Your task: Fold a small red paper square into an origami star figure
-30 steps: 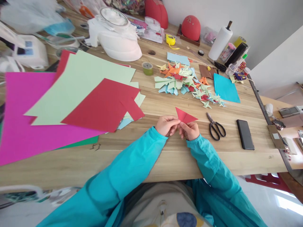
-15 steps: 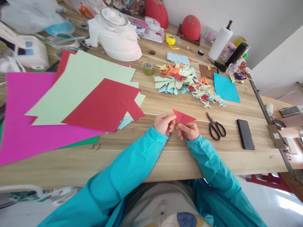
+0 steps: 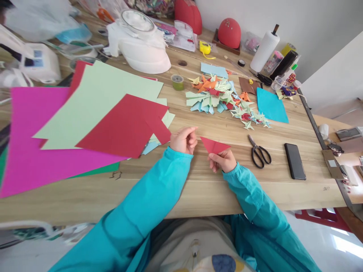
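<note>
A small red folded paper triangle is pinched along its lower edge by my right hand, just above the wooden table. My left hand hovers a little to the triangle's left, apart from it, fingers loosely curled with nothing visible in them. Both arms wear teal sleeves. Left of my left hand lies a stack of large paper sheets, with a red sheet on top of pale green and magenta ones.
Black scissors and a dark phone lie right of my hands. A heap of folded paper shapes and a blue sheet sit farther back. White appliances, a paper-towel roll and clutter line the far edge.
My left hand has let go of the red triangle and drawn away to the left. My right hand has kept the triangle and tipped it lower and leftward.
</note>
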{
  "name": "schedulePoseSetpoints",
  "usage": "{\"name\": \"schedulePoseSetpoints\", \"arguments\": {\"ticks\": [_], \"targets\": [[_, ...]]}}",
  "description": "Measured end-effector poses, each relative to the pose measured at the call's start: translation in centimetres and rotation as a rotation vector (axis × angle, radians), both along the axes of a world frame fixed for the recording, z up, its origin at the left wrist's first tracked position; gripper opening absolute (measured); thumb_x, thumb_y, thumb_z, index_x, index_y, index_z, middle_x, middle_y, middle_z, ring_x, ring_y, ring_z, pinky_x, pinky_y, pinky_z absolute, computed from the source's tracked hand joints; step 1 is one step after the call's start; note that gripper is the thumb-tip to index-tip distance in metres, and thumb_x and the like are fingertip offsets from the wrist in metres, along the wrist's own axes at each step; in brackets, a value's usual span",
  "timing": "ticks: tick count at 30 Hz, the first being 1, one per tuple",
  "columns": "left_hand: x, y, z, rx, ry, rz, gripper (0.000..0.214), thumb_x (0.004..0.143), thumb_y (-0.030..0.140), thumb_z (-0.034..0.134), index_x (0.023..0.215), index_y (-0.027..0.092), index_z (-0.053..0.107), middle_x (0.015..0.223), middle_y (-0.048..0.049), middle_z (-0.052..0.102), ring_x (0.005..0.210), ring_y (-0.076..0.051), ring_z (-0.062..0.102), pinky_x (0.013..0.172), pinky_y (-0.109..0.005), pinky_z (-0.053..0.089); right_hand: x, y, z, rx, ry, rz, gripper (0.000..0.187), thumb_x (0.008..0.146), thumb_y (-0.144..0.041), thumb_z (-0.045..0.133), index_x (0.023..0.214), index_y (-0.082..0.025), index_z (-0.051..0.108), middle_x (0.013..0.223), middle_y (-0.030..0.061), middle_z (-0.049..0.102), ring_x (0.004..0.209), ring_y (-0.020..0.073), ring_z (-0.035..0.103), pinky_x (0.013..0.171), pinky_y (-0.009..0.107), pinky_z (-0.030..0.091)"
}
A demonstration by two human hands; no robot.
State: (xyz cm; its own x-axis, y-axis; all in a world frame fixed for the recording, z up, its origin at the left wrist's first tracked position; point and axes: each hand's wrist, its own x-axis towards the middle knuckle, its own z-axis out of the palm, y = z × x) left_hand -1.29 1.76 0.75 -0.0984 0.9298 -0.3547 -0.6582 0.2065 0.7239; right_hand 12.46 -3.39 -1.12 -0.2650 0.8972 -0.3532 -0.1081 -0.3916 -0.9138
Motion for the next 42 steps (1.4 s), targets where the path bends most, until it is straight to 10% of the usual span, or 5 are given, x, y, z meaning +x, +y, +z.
{"name": "schedulePoseSetpoints", "arguments": {"ticks": [5,10,21,42], "targets": [[0.2,-0.2,-0.3,0.068,0.050,-0.051,0.011,0.058,0.024,0.061,0.061,0.013,0.059,0.039,0.0060,0.046,0.029,-0.004,0.034,0.027,-0.018,0.021,0.0,0.2,-0.1,-0.027,0.035,-0.042,0.040,0.053,-0.052,0.069,0.058,-0.013,0.059,0.039,-0.0019,0.056,0.027,0.0083,0.046,0.027,0.018,0.036],[1.1,-0.9,-1.0,0.097,0.181,-0.380,0.023,0.058,0.032,0.068,0.057,0.014,0.053,0.037,0.0044,0.048,0.028,-0.007,0.038,0.025,-0.019,0.027,0.9,0.7,0.3,-0.031,0.056,-0.069,0.033,0.052,-0.044,0.069,0.052,-0.013,0.058,0.036,-0.0012,0.054,0.025,0.0086,0.044,0.026,0.019,0.033],[1.9,-1.6,-1.4,0.151,0.170,-0.504,0.027,0.051,0.028,0.074,0.066,0.013,0.059,0.043,0.0033,0.053,0.029,-0.007,0.041,0.025,-0.019,0.030,1.2,1.0,-0.2,0.111,0.098,-0.083,0.037,0.058,-0.049,0.069,0.061,-0.013,0.061,0.042,-0.0016,0.056,0.028,0.0092,0.047,0.026,0.019,0.034],[2.7,-1.9,-1.3,0.065,0.042,-0.334,0.018,0.054,0.023,0.070,0.050,0.012,0.056,0.030,0.0056,0.038,0.026,-0.006,0.031,0.025,-0.019,0.019,0.9,1.0,-0.6,0.114,0.035,-0.088,0.043,0.057,-0.054,0.068,0.064,-0.012,0.060,0.041,-0.0027,0.056,0.027,0.0078,0.046,0.025,0.018,0.033]]}}
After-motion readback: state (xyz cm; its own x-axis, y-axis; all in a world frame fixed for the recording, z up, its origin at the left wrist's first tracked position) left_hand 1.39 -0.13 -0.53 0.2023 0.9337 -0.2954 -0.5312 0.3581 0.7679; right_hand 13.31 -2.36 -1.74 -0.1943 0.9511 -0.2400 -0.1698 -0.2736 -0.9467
